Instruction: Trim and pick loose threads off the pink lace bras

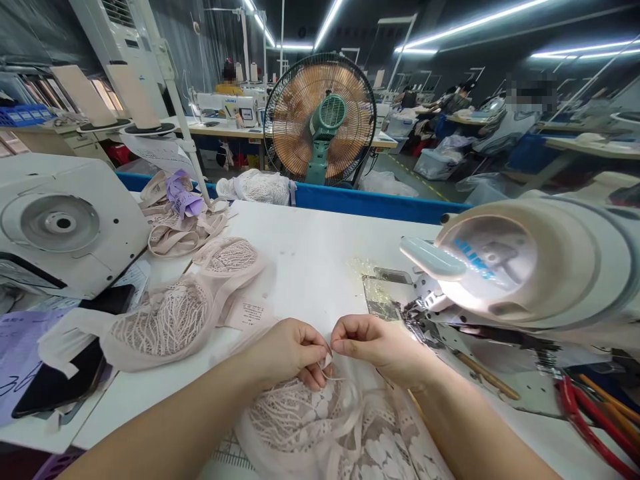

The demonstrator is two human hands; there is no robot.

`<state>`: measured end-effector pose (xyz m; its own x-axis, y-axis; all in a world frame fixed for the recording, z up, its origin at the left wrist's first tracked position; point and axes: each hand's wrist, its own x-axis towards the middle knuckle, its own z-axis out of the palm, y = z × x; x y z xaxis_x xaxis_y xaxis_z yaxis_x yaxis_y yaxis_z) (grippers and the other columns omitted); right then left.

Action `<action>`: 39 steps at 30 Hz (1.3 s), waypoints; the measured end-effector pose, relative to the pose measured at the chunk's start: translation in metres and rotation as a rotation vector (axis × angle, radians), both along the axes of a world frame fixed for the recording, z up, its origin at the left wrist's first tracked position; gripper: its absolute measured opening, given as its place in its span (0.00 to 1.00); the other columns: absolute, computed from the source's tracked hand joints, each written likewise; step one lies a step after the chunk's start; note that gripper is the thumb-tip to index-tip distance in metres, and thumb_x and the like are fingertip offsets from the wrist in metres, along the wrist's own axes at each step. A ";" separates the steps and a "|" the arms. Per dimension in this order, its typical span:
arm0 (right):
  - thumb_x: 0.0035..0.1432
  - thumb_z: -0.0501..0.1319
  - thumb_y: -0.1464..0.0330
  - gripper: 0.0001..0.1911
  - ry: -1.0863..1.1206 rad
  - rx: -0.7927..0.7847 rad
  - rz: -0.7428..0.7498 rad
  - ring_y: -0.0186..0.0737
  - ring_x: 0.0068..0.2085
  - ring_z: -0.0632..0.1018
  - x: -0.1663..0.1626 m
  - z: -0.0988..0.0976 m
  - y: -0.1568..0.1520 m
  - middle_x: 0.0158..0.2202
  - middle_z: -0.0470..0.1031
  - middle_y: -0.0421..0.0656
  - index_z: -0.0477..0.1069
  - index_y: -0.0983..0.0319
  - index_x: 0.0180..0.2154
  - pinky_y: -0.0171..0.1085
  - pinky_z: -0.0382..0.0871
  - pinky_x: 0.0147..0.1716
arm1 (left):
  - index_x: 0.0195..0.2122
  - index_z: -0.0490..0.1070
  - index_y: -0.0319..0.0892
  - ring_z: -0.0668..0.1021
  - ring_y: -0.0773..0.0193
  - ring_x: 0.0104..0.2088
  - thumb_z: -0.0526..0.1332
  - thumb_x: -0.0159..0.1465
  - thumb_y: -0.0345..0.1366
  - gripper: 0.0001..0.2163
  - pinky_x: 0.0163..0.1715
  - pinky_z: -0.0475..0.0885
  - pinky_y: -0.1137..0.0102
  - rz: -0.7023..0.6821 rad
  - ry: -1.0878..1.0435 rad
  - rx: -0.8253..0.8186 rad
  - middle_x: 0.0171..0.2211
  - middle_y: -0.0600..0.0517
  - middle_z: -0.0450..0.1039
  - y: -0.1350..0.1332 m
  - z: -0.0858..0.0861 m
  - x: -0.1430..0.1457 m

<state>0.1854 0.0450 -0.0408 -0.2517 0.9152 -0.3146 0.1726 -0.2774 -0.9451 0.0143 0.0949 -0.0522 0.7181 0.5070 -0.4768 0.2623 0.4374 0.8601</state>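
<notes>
My left hand point(290, 352) and my right hand point(377, 347) meet at the middle of the white table point(320, 253). Both pinch the top edge of a pale pink lace bra piece point(330, 420) that lies in front of me, fingers curled tight on a thin strap or small tag between them. Another pink lace bra point(170, 320) with a white label lies flat to the left of my left hand. The sewing machine head point(530, 267) stands right of my right hand, its needle area point(415, 313) close to my fingertips.
A second machine point(60, 227) sits at far left, a dark phone point(60, 380) and purple paper below it. More pink garments point(175, 220) pile behind. A green fan point(320, 120) stands past the blue table edge. Red-handled tools point(590, 413) lie at right. Other workers sit far back.
</notes>
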 end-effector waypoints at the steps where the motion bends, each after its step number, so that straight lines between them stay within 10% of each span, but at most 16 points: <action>1: 0.51 0.60 0.64 0.09 -0.010 0.002 0.001 0.38 0.31 0.73 0.000 0.000 0.000 0.26 0.72 0.40 0.68 0.65 0.28 0.38 0.63 0.35 | 0.23 0.68 0.35 0.73 0.71 0.17 0.61 0.51 0.36 0.08 0.21 0.69 0.74 -0.001 -0.002 0.004 0.20 0.51 0.72 0.000 0.000 0.000; 39: 0.52 0.55 0.67 0.06 -0.434 0.120 -0.063 0.31 0.23 0.60 -0.013 0.005 -0.003 0.20 0.59 0.34 0.66 0.63 0.28 0.31 0.52 0.22 | 0.21 0.68 0.36 0.66 0.74 0.14 0.56 0.50 0.34 0.06 0.14 0.61 0.78 0.041 0.067 0.226 0.16 0.55 0.66 -0.009 -0.011 0.005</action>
